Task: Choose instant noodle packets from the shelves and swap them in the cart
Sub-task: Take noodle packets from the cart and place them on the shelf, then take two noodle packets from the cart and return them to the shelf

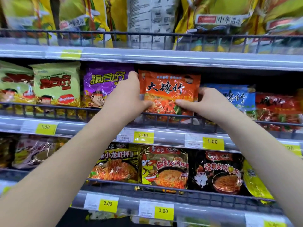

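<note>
**A:** Where is the packet they're after?

**B:** Centre of the frame, on the middle shelf (pixel 91 128). The orange packet (pixel 170 86) stands upright behind the wire rail (pixel 65 112), between a purple packet (pixel 101 84) and a blue packet (pixel 237 97).

**A:** And the hands?

**B:** Apart, one clamped on each side of it. The left hand (pixel 129 94) wraps the upper left edge and the right hand (pixel 208 104) takes the right edge, with both thumbs pressed on the front. I'd guess two hands because the bag is slack and crinkly. Its foot also sits behind the rail, so it has to lift up and over rather than slide forward.

**A:** Why the rail at all?

**B:** Probably to keep upright bags from tipping off the edge.

**A:** Give me a count.

**B:** Six facings on that shelf: two green packets (pixel 56 82) at left, one purple, one orange, one blue and one red packet (pixel 277 108) at far right. How many stand behind each, I cannot tell. Below it are three yellow 1.00 tags (pixel 213 143), with a fourth cut off at the right edge. Lower in the frame are two 3.00 tags (pixel 164 211). The cart is not in view.
</note>
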